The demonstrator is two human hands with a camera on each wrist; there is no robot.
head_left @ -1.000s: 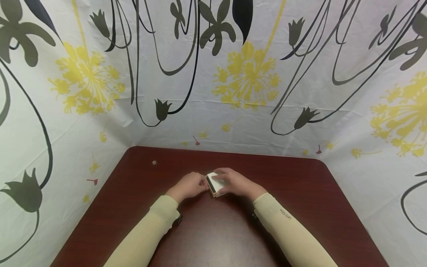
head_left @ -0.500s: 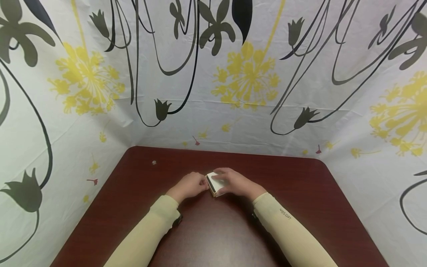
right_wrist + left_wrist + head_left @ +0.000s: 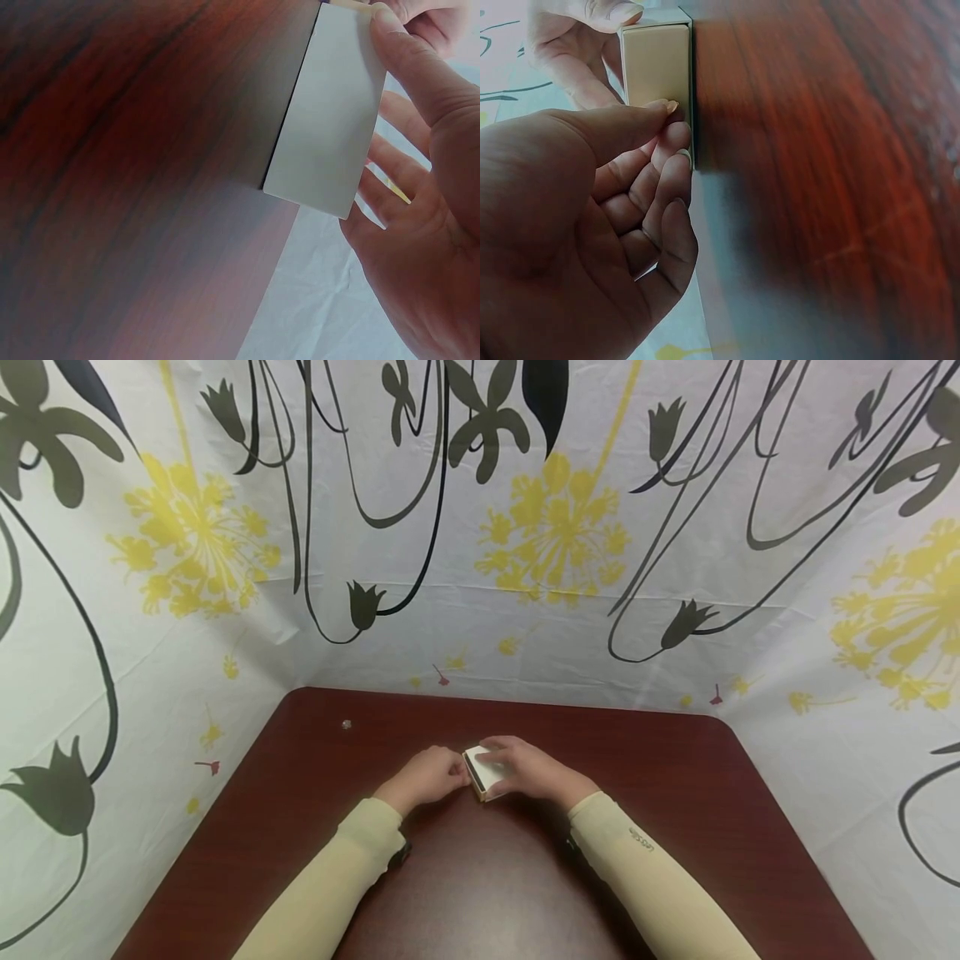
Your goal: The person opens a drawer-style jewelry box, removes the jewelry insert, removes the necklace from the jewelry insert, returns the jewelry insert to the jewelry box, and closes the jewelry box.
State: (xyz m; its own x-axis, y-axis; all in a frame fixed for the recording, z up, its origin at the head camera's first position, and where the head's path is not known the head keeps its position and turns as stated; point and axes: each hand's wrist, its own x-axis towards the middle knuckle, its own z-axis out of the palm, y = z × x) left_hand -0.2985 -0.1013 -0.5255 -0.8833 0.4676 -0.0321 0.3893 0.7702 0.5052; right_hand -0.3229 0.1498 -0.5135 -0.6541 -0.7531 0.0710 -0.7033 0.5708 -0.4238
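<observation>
A small white sleeve box [image 3: 489,768] lies on the dark red table, with a dark strip along its left edge. Its tan inner end [image 3: 656,67] faces my left hand, framed by the white sleeve. My right hand [image 3: 528,770] holds the box from the right, thumb on the near side and fingers on the far side. At the tan end, my left hand [image 3: 433,774] has its thumb and forefinger pinched together, other fingers curled; I cannot tell what small part lies between the tips. In the right wrist view the box's pale side [image 3: 326,112] appears beside my spread fingers.
A tiny pale object [image 3: 347,725] sits near the table's back left corner. White cloth [image 3: 465,635] printed with flowers hangs behind and along both sides of the table [image 3: 637,752].
</observation>
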